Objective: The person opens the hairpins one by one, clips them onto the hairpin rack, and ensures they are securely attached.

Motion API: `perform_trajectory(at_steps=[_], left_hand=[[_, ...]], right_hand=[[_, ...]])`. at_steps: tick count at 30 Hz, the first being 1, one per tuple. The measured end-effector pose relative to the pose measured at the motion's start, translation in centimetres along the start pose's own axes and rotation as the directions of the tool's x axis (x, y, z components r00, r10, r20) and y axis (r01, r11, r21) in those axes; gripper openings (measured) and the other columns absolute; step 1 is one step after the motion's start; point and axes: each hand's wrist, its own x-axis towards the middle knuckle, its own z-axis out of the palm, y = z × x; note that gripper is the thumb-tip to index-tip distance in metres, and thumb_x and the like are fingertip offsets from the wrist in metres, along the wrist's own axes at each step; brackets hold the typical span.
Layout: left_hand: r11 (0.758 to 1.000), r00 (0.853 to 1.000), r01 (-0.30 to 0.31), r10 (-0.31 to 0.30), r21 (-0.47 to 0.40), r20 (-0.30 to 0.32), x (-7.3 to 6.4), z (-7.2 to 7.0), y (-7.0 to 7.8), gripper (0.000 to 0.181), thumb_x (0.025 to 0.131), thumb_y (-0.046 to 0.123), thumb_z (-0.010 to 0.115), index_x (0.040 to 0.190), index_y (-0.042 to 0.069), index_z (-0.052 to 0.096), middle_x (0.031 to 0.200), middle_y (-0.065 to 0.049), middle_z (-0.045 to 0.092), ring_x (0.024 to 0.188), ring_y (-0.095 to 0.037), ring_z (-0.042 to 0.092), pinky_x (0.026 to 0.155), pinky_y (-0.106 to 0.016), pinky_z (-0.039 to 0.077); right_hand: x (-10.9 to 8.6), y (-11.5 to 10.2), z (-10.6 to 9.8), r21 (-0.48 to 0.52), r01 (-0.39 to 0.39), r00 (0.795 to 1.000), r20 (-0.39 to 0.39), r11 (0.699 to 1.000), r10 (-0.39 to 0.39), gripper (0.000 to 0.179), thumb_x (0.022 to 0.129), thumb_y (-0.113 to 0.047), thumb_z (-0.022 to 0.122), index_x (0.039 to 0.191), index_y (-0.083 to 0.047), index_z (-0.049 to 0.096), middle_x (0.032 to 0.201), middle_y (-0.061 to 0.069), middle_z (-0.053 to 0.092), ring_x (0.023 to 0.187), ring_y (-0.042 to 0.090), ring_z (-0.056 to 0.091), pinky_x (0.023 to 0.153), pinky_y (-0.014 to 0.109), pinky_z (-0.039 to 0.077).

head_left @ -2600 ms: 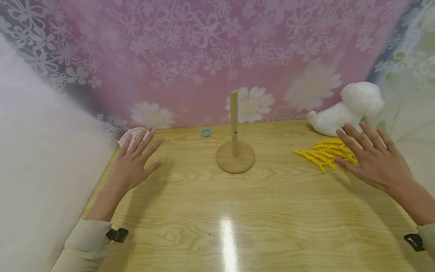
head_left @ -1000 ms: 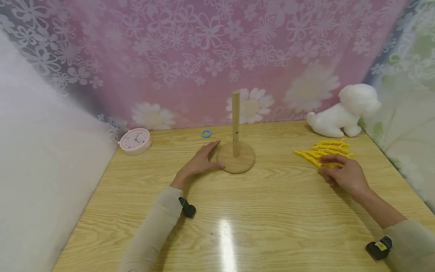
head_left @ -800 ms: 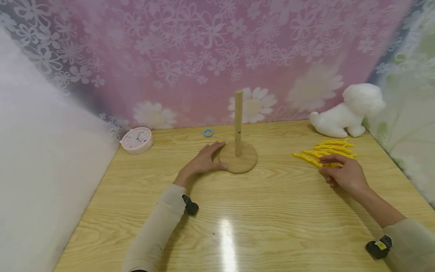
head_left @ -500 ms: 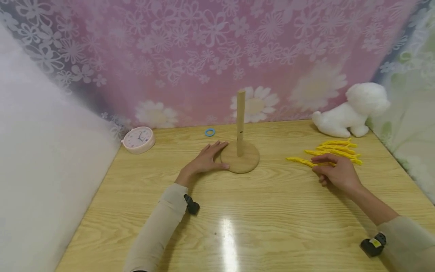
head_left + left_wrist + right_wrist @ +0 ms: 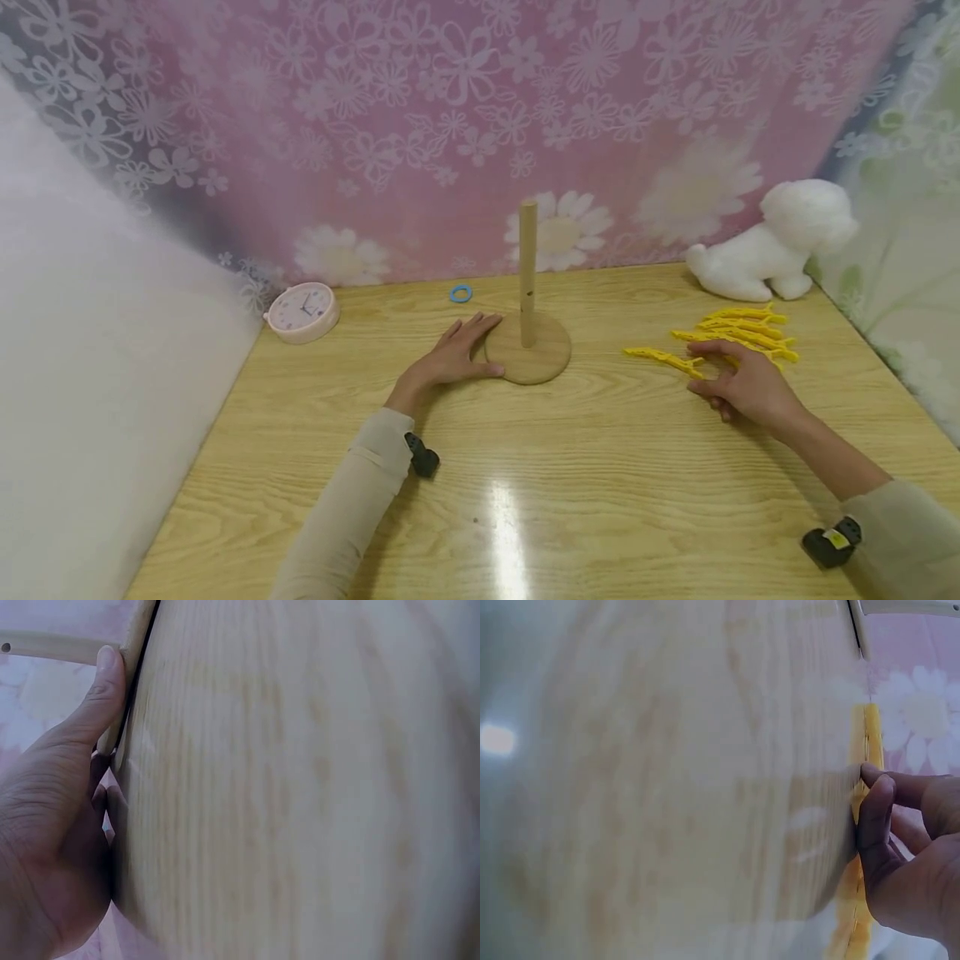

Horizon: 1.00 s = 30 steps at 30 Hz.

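Observation:
A wooden stand with a round base (image 5: 543,354) and an upright dowel (image 5: 527,267) is in the middle of the table. My left hand (image 5: 447,354) rests against the left edge of the base, thumb and fingers spread along the rim. In the left wrist view its thumb (image 5: 101,694) lies straight at the base's edge. My right hand (image 5: 752,389) has finger and thumb round the forked end of a yellow hair clip (image 5: 660,357), which lies apart from several others (image 5: 742,323). In the right wrist view, the fingertips (image 5: 870,771) are at the clip (image 5: 874,731).
A pink clock (image 5: 303,312) stands at the back left. A blue ring (image 5: 461,293) lies near the back edge, left of the dowel. A white plush dog (image 5: 776,242) sits at the back right behind the clips. A patterned pink cloth (image 5: 420,192) hangs behind the table.
Both hands came down from spread poses, the left to the stand's base, the right to the clips. One clip has moved left from the pile; the right finger and thumb have since spread slightly.

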Motion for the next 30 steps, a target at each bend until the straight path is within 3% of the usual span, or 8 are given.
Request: perform_trajectory(at_steps=[5,12,20,30], left_hand=[[1.000,1.000,-0.005,0.005,-0.004,-0.002,0.0,-0.2,0.2,0.098,0.093,0.057,0.074,0.168,0.031,0.018,0.175,-0.004,0.009,0.162,-0.022,-0.003,0.130,-0.047,-0.003],[1.000,1.000,0.011,-0.011,-0.015,0.002,-0.2,-0.3,0.5,0.097,0.093,0.055,0.074,0.169,0.030,0.018,0.176,-0.004,0.008,0.162,-0.026,-0.005,0.130,-0.049,-0.004],[0.999,1.000,0.021,-0.021,-0.028,-0.006,-0.2,-0.1,0.6,0.097,0.091,0.058,0.075,0.168,0.034,0.020,0.176,-0.005,0.008,0.162,-0.027,-0.005,0.129,-0.050,-0.004],[0.998,0.999,0.032,-0.033,-0.045,-0.006,-0.3,-0.2,0.4,0.098,0.090,0.058,0.076,0.167,0.035,0.020,0.176,-0.004,0.008,0.161,-0.029,-0.006,0.129,-0.050,-0.003]], right_hand=[[0.0,-0.5,0.0,-0.012,-0.023,0.999,0.035,1.000,0.023,0.052,0.100,-0.014,0.072,0.147,0.001,0.053,0.068,0.014,0.065,0.052,0.018,0.057,0.048,0.035,0.054],[0.2,-0.8,0.2,0.010,0.027,0.999,0.035,1.000,-0.027,0.043,0.105,-0.010,0.064,0.142,0.005,0.050,0.084,0.019,0.070,0.060,0.021,0.061,0.053,0.037,0.057],[0.9,-3.0,1.0,-0.012,0.095,0.995,-0.028,0.995,-0.095,0.032,0.106,0.002,0.053,0.138,0.005,0.052,0.080,0.023,0.065,0.060,0.027,0.063,0.053,0.039,0.059],[2.6,-6.0,3.2,-0.062,0.157,0.982,-0.096,0.986,-0.162,0.032,0.101,0.007,0.058,0.133,0.010,0.061,0.090,0.027,0.070,0.062,0.026,0.068,0.054,0.040,0.061]])
